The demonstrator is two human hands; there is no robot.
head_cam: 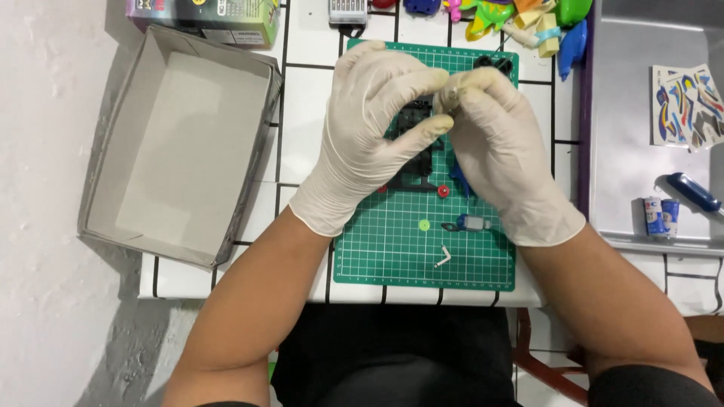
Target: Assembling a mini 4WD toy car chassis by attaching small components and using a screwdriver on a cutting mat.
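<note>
White tiles with dark grout cover the surface (305, 113), and a green cutting mat (392, 249) lies in the middle of it. Both gloved hands meet above the mat's far half: the left hand (362, 120) and the right hand (501, 143) pinch a small pale part (446, 98) between their fingertips, held over a black plastic frame (415, 143) that rests on the mat. What the part is cannot be told; the fingers hide most of it.

Loose bits lie near: a red disc (443, 191), a small green disc (424, 224), a bent white piece (443, 258) and a small grey and blue motor-like piece (469, 223). An open grey box (177, 143) sits to the left, a sticker sheet (688, 105) in a metal tray (641, 196) to the right.

Working well here seems to call for a light pinch, held low over the mat, so a dropped part stays close.
</note>
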